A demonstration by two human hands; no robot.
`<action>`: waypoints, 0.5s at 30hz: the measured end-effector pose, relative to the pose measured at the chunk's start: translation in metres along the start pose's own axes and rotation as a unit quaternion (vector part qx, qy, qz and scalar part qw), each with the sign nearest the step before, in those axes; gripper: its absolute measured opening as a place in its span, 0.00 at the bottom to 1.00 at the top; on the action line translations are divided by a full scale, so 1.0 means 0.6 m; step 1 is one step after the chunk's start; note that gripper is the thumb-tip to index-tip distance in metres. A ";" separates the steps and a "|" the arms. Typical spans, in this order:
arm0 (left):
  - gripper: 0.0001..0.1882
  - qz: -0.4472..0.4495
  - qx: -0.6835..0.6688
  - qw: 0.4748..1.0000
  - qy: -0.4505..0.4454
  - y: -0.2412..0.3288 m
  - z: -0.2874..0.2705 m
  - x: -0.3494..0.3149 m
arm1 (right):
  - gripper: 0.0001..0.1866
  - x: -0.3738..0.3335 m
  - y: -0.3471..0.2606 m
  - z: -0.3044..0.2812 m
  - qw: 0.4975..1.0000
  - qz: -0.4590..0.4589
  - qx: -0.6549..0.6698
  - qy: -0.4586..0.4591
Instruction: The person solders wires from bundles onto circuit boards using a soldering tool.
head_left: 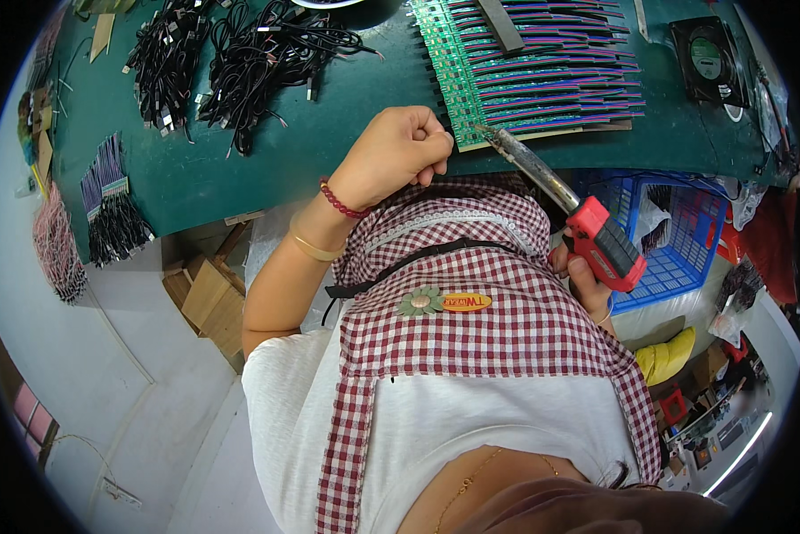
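My right hand (585,283) is wrapped round the red and black handle of a soldering iron (556,189). The iron's long metal barrel slants up to the left, and its tip is at the nearest end of a row of green circuit boards (458,76). Bundles of thin black, pink and blue wires (569,84) run rightward from the boards. Just left of that tip, my left hand (404,147) is closed with its fingers curled at the boards' near left corner. What its fingertips pinch, if anything, is hidden. A dark grey bar (501,25) lies across the far boards.
On the green table (329,133), piles of black cables (258,58) lie at the far left. Bundled wires (113,200) hang over the left edge. A black fan (708,60) stands at the right. Below the table are a blue crate (676,258) and cardboard (209,298).
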State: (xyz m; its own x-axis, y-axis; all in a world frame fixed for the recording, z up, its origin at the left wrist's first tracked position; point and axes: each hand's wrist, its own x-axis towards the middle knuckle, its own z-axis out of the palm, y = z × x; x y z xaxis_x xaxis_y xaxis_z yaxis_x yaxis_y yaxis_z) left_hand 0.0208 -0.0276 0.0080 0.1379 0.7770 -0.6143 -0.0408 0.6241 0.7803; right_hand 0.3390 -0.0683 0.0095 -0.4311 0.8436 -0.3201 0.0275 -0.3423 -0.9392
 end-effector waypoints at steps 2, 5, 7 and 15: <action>0.07 -0.001 0.008 1.000 -0.001 0.000 0.001 -0.001 | 0.20 0.006 0.000 0.008 1.000 -0.010 -0.016 0.014; 0.07 0.001 0.007 1.000 0.000 0.000 0.001 -0.002 | 0.26 0.012 0.001 0.009 0.999 -0.031 -0.033 0.031; 0.06 0.006 -0.004 1.000 0.004 0.001 0.001 -0.001 | 0.26 0.014 -0.001 0.009 0.998 -0.042 -0.032 0.036; 0.07 -0.004 0.015 1.000 0.004 0.000 0.002 -0.001 | 0.27 0.018 -0.002 0.010 0.998 -0.031 -0.011 0.044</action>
State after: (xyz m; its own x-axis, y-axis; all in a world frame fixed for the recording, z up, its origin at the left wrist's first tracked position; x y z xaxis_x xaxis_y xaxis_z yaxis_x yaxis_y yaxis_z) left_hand 0.0217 -0.0282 0.0084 0.1297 0.7729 -0.6211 -0.0094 0.6274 0.7787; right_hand 0.3292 -0.0614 0.0081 -0.3522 0.8964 -0.2692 0.0227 -0.2794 -0.9599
